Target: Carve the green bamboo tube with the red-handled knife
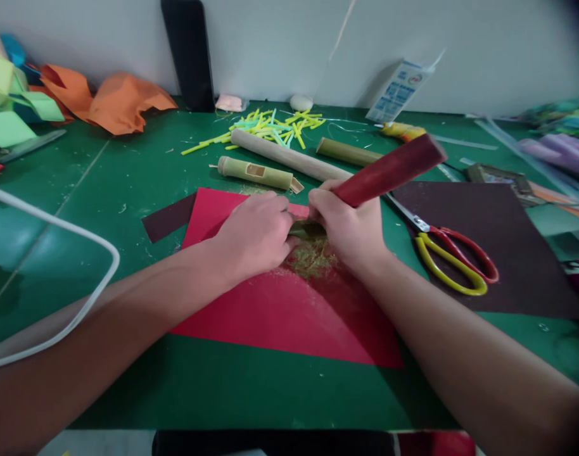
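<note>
My left hand is closed around a small green bamboo piece over a red paper sheet. My right hand grips a tool with a dark red handle that slants up to the right, its working end against the bamboo piece. A pile of greenish shavings lies on the red sheet right under both hands. Most of the bamboo piece is hidden by my fingers.
On the green cutting mat lie a notched bamboo tube, a wooden rod, another bamboo piece, cut straw bits, red-and-yellow scissors on dark paper, orange paper, and a phone against the wall.
</note>
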Demonstrator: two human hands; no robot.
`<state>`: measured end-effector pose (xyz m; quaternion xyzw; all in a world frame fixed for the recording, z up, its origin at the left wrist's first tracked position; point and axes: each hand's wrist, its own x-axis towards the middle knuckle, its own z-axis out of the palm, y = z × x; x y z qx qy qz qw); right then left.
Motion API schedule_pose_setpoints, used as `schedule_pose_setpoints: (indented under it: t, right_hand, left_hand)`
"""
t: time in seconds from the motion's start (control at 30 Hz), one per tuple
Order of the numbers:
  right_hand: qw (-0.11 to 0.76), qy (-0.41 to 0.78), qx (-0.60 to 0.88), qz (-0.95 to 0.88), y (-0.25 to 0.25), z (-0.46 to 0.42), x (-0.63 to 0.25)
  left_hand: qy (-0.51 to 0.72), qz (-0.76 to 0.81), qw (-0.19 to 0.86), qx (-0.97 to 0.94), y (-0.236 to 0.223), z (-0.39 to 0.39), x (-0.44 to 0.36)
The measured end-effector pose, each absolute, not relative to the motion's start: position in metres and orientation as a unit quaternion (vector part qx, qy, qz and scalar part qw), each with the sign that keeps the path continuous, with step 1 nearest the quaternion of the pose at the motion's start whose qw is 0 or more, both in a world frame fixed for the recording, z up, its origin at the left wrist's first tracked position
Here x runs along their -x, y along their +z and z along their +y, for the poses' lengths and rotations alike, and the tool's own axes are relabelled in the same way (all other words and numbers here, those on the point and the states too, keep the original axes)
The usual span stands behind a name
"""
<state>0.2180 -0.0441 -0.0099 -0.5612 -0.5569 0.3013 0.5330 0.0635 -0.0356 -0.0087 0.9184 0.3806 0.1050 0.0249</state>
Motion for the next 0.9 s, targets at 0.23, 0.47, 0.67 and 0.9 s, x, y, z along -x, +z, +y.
schedule_pose_setpoints:
  t: [0.23,0.47,0.67,0.9]
  right_hand:
    - [0.510,0.291,0.574,-0.570,-0.0113,-0.0404,-0.2164]
    - [0.504,0.290,0.577,-0.574,-0.0118,-0.0396,-0.2164]
    - [0.487,0.319,0.574,-0.576,-0.0079,-0.0446,-0.2162]
    - [0.534,0.302,0.572,-0.545,-0.0101,-0.0449,-0.2164]
  left_hand:
    - [0.116,0.376,0.017,-0.919,-0.0096,-0.0373,-0.0643]
    - [0.103,0.381,0.016,-0.919,-0.0076,-0.0377,-0.0652]
    - [0.085,0.380,0.024,-0.921,-0.0054,-0.0384,-0.0643]
    - [0.129,0.365,0.007,-0.922,-0.0088,-0.0378,-0.0635]
